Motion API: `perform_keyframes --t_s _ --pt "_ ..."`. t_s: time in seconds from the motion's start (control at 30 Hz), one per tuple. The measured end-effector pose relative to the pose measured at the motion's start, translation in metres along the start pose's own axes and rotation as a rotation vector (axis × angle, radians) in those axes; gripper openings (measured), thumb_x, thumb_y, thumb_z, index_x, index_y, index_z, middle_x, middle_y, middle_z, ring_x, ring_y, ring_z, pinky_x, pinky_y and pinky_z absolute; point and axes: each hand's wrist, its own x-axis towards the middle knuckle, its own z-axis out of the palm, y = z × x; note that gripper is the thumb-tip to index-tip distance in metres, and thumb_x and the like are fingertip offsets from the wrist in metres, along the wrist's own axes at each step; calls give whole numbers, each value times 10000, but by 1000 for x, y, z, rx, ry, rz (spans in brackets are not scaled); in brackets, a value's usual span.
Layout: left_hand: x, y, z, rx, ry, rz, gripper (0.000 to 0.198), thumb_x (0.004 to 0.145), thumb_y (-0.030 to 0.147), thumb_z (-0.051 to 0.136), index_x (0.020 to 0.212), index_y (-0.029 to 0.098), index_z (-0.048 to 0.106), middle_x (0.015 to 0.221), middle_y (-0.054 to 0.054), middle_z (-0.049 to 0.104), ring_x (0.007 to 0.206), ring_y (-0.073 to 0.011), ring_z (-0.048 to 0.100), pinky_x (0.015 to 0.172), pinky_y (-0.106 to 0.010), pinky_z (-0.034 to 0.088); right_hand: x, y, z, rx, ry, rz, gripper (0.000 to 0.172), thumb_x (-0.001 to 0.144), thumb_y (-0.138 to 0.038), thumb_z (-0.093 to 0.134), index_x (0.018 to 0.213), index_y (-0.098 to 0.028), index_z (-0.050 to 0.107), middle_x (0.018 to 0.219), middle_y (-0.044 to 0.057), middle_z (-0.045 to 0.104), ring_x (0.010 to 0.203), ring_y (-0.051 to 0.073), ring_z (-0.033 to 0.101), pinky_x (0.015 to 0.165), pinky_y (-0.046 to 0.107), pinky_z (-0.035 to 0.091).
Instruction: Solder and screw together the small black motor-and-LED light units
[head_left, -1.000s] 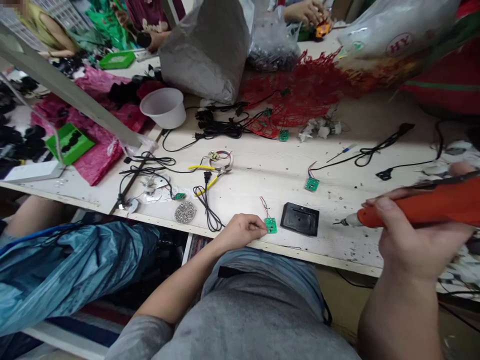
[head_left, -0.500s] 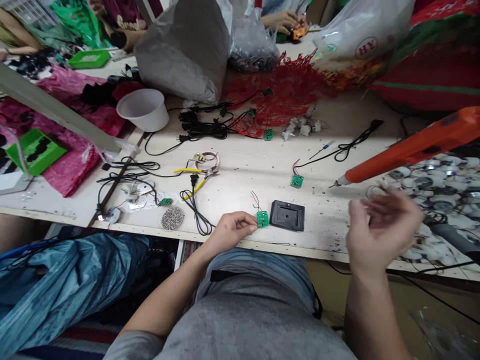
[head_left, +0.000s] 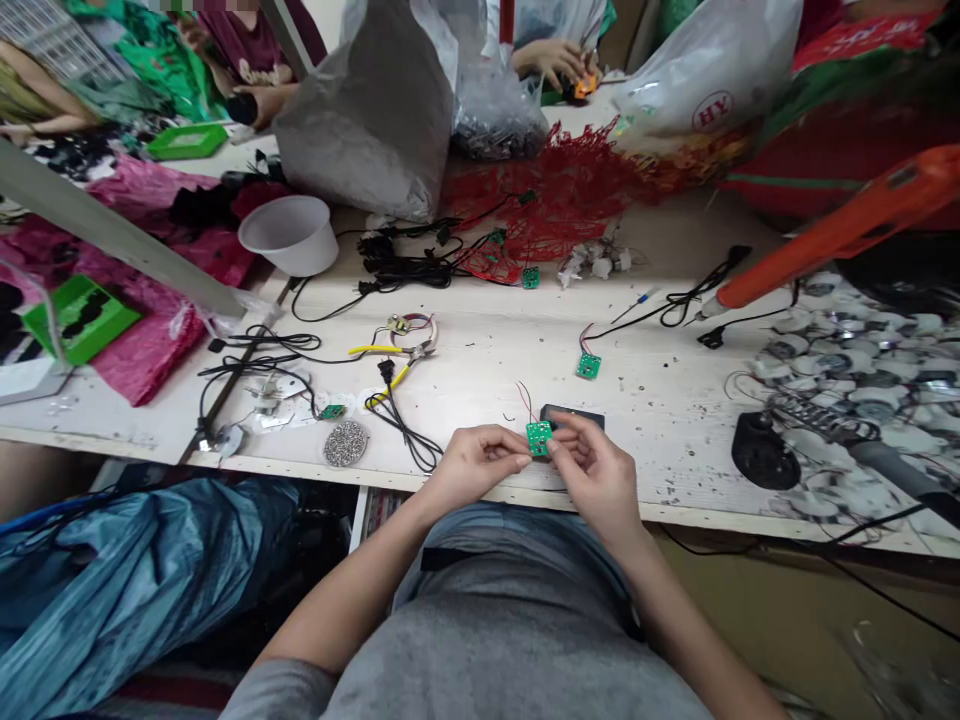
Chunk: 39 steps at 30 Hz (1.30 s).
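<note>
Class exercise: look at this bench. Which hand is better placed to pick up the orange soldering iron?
Probably the right hand: it is on the same side as the orange soldering iron, while the left hand is farther off. Its fingers would first have to release the green circuit board.

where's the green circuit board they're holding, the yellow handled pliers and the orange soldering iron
green circuit board (head_left: 538, 437), head view, on its face
yellow-handled pliers (head_left: 369, 349), head view, on upper yellow handle
orange soldering iron (head_left: 840, 228), head view, on its body

Scuffed white workbench (head_left: 660, 420): yellow-handled pliers (head_left: 379, 349), black power cords (head_left: 405, 268), green circuit board (head_left: 589, 366) (red wires attached), small screwdriver (head_left: 636, 305).
</note>
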Motion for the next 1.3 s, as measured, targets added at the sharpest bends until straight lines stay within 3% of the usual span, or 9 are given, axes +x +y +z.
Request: perform_keyframes --t_s 0.23,0.37,0.43,0.53,0.73,0.97,1.17,1.3 --pt "13 3 13 18 32 -89 139 706 241 775 781 127 749 826 -56 756 699 -124 642 700 -238 531 -6 -5 -8 -150 84 -97 217 932 -307 588 1104 -214 681 919 58 734 795 190 708 741 347 634" --pt "19 6 24 96 21 -84 80 748 210 741 775 135 733 765 -30 709 675 -109 611 672 -217 518 -7 -2 -13 -200 121 -134 206 941 -274 586 1112 -199 673 901 51 730 746 169 699 720 317 625" --pt "22 7 29 142 48 -23 60 758 197 738 758 139 725 855 -41 683 695 -98 605 675 -208 521 -6 1 -16 -225 127 -150 211 941 -257 582 1120 -189 669 888 49 727 717 162 690 698 305 618" --pt "24 7 33 210 121 75 36 760 154 732 731 136 719 989 -49 596 679 -64 578 644 -197 516 -1 6 -20 -265 91 -175 215 936 -219 555 1112 -190 675 871 43 721 707 161 686 663 288 600" --pt "23 5 34 340 102 133 48 774 105 704 739 138 709 902 -18 539 637 -63 547 591 -200 490 12 11 -23 -327 -8 -235 225 903 -155 533 1058 -192 691 823 27 699 665 161 654 659 293 564" --pt "19 -4 36 398 122 272 112 760 60 661 768 158 713 901 -23 553 729 -96 601 643 -211 528 13 15 -22 -405 -35 -309 267 941 -130 487 1105 -192 688 921 67 697 830 226 613 762 371 523" --pt "19 -4 38 365 104 267 103 765 66 662 759 157 709 891 -19 561 686 -76 588 624 -194 509 10 21 -26 -451 -14 -358 254 965 -181 514 1152 -197 685 915 86 593 880 241 578 783 404 522" --pt "22 1 36 306 101 175 67 764 96 685 740 152 713 874 -20 575 660 -72 557 613 -196 484 11 16 -29 -444 -42 -404 265 975 -152 491 1176 -194 659 881 70 600 854 230 585 759 391 528"
